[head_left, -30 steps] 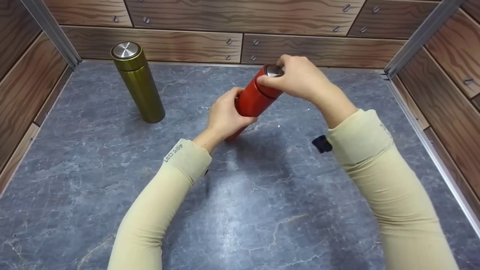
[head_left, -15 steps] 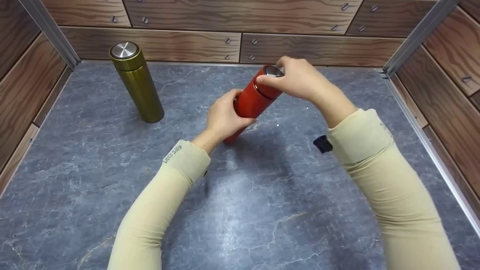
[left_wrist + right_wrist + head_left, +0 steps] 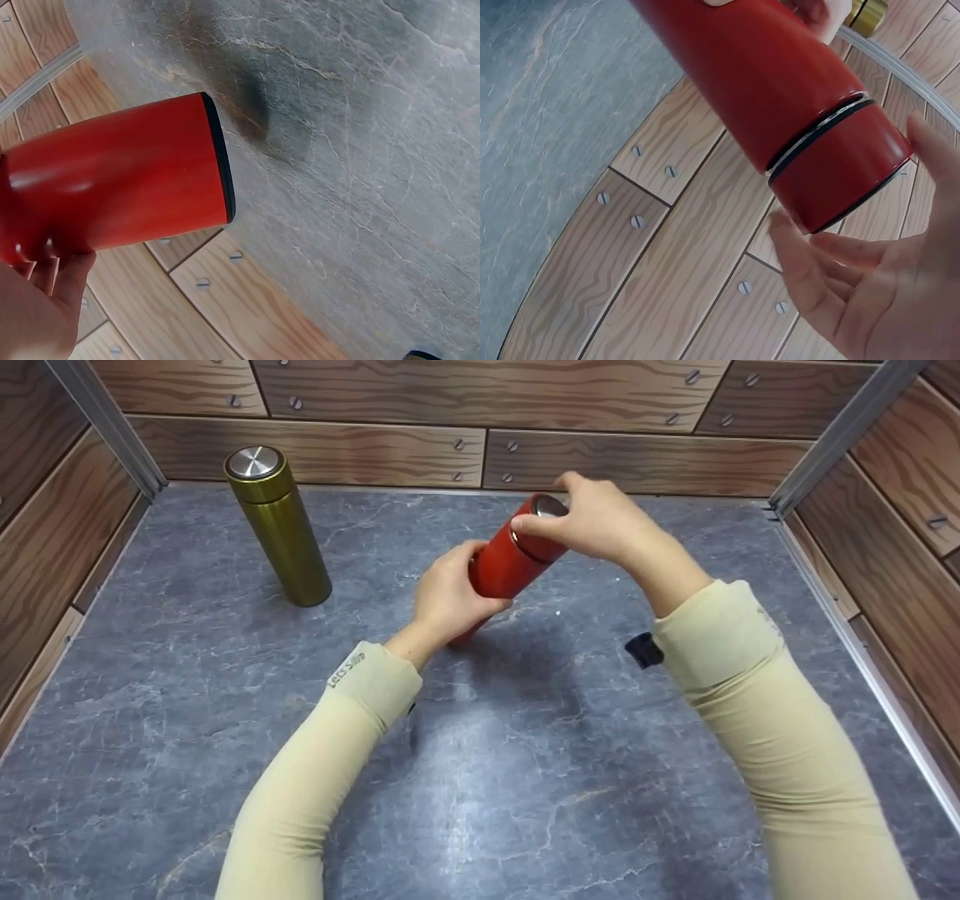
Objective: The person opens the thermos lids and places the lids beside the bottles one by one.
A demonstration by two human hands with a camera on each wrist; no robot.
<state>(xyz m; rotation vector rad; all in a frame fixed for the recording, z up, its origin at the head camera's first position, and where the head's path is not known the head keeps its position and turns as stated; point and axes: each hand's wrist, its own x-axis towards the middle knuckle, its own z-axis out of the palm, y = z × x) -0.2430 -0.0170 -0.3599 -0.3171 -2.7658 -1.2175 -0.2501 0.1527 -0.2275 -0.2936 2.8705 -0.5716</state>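
A red thermos flask (image 3: pixel 506 566) leans in the head view, its lid end up and to the right. My left hand (image 3: pixel 450 594) grips its body with the fingers wrapped round it. With thumb and fingers, my right hand (image 3: pixel 604 519) holds the red lid (image 3: pixel 840 169), which has a steel disc on top. A thin silvery gap shows between lid and body in the right wrist view. The flask's black base (image 3: pixel 219 157) is held above the table in the left wrist view. An olive-green thermos flask (image 3: pixel 283 536) stands upright at the left.
The grey marbled tabletop (image 3: pixel 480 780) is bounded by wood-patterned walls (image 3: pixel 360 450) at the back and sides. Metal strips run along the corners. A dark strap (image 3: pixel 643 649) sticks out from the right sleeve.
Both hands keep their hold on the red flask and have barely moved. A bright glint shows at the seam under the lid, where it looked dark one second ago.
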